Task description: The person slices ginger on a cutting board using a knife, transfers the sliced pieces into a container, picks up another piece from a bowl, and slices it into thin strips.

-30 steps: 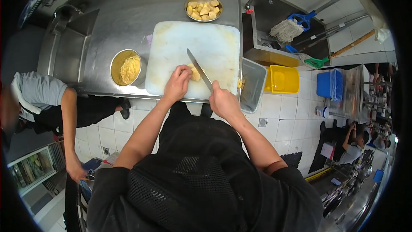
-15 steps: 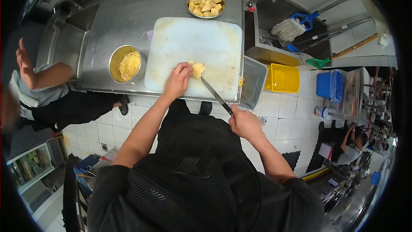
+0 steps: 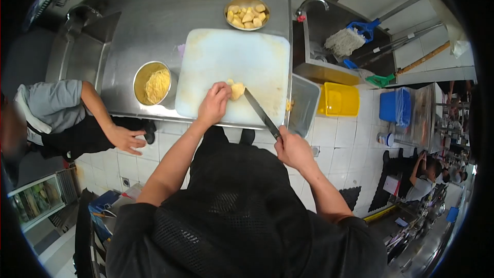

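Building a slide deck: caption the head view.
Left hand on pale food atop a cutting board; right hand gripping a knife.

Far half of cutting board open to pass; near side blocked by left grip and knife (slants over near edge). Pot just left of board, bowl just past far edge. Free lane across bench beyond pot.

The counter was smooth metal with a soft sheen, while the cutting board looked like matt plastic, stained in patches. The knife had a smooth metal blade, and the bowl and the pot were shiny metal. The yellow tub looked like glossy plastic, the mop head rough, stringy cloth, the floor tiles smooth and glossy
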Motion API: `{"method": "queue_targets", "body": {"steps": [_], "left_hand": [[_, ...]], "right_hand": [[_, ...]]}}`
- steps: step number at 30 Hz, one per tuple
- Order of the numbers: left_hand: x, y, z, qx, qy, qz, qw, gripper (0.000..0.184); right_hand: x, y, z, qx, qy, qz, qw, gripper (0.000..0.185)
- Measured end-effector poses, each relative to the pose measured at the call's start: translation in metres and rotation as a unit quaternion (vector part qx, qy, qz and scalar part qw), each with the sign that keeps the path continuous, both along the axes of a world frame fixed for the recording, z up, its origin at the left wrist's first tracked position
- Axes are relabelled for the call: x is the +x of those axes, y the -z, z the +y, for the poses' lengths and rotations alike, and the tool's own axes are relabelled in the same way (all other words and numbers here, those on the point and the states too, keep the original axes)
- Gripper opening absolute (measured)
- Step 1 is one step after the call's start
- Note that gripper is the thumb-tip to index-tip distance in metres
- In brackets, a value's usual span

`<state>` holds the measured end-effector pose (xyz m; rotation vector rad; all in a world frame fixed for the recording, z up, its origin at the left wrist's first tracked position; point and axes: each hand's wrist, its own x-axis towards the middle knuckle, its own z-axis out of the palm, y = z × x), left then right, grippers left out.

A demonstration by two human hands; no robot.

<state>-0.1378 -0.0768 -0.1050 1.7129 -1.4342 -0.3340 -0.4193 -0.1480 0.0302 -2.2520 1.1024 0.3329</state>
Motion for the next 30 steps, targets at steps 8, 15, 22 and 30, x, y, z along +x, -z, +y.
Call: {"method": "queue_targets", "body": {"steps": [8,15,22,30], "left_hand": [[-0.001,0.003,0.001,-0.012,0.007,-0.014,1.000,0.014],[-0.002,0.001,0.001,0.001,0.007,0.006,1.000,0.011],[0.000,-0.001,0.000,-0.038,0.005,-0.070,0.997,0.015],[0.001,0.001,0.002,-0.028,0.016,-0.052,0.998,0.018]], "right_hand": [[0.029,0.036,-0.011,-0.031,0.041,-0.065,0.997,0.020],[0.036,0.034,-0.028,-0.027,0.009,-0.031,0.999,0.018],[0.036,0.024,-0.015,-0.012,0.005,-0.075,0.997,0.019],[0.053,0.008,0.001,0.021,-0.032,-0.081,0.996,0.021]]}}
